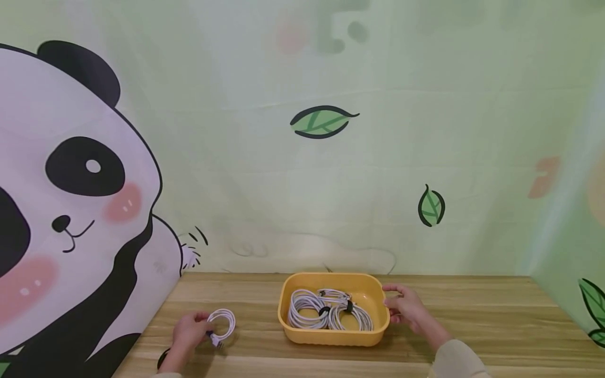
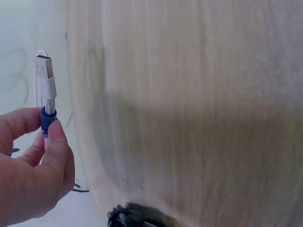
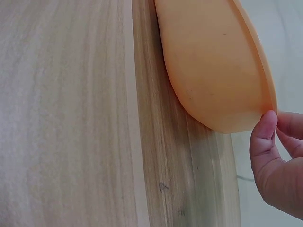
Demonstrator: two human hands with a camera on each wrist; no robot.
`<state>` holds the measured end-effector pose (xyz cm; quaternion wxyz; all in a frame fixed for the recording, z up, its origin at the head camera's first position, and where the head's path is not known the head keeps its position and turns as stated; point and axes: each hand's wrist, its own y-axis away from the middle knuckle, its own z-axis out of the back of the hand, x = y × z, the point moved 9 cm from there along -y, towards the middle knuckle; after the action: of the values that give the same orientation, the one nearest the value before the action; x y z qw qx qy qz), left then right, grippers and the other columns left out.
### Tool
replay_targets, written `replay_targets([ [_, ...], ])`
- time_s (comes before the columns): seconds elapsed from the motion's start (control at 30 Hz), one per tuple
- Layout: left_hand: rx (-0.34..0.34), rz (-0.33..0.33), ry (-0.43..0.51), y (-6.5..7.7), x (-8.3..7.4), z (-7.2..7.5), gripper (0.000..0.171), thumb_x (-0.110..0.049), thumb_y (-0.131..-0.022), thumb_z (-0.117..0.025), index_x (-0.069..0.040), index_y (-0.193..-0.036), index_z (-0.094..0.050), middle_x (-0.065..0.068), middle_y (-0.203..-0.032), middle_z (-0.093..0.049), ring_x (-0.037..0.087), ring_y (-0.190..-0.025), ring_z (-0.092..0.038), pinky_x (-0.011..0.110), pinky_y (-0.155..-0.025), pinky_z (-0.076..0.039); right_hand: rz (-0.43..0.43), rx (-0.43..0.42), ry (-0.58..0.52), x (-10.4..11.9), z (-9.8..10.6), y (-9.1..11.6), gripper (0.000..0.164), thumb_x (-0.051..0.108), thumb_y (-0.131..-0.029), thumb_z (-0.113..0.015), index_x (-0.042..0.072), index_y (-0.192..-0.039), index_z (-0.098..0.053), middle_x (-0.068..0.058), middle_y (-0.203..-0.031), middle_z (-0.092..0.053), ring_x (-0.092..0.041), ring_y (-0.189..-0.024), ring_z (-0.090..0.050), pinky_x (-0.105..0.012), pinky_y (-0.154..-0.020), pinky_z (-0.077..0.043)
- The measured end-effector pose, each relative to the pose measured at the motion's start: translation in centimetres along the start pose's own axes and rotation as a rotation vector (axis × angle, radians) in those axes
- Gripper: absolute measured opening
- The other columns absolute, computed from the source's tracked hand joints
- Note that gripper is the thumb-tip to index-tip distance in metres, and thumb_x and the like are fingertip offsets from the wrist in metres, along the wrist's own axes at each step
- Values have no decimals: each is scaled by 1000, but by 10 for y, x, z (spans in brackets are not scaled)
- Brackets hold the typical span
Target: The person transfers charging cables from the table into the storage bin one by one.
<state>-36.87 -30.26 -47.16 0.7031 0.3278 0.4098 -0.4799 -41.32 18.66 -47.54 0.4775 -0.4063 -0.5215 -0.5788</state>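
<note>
Pinching one cable [image 1: 232, 321]: left hand [image 1: 190, 331] | gripping one yellow bin [image 1: 335, 337]: right hand [image 1: 407, 307] | three coiled cables [image 1: 307, 323] inside

The head camera looks from above the table [image 1: 255, 363], forward and a little down, towards the backdrop [image 1: 227, 157]; it is the farthest view. Both wrist cameras look from close, with the table turned sideways. The left one shares with the head view the left hand [image 1: 189, 331] and white cable [image 1: 230, 323]; the right one, the right hand [image 1: 407, 305] and the yellow box [image 1: 336, 337].
</note>
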Motion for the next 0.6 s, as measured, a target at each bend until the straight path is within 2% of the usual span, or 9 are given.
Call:
replay_targets([
  [0.23,-11,-21,-33,0,-6,-1,30,1,-70,-59,13,-98,-55,18,-86,-58,13,-68,-54,30,-61,-51,-7,-2,2,0,0,1,40,0,-83,-49,0,-122,-41,-7,-71,-51,-12,-52,-48,-22,-46,-44],
  [0.4,-9,-46,-5,1,-13,-4,32,2,-69,-59,14,-98,-55,16,-84,-58,12,-68,-53,31,-63,-51,-1,1,5,0,0,1,40,-1,-83,-49,-1,-122,-40,-7,-71,-51,-12,-52,-48,-22,-46,-43],
  [0.6,9,-33,29,1,-16,-9,33,3,-71,-57,13,-102,-53,19,-89,-57,13,-71,-54,32,-66,-51,-1,1,5,1,0,2,40,-1,-83,-50,-1,-122,-40,-7,-70,-51,-12,-52,-48,-22,-46,-43],
])
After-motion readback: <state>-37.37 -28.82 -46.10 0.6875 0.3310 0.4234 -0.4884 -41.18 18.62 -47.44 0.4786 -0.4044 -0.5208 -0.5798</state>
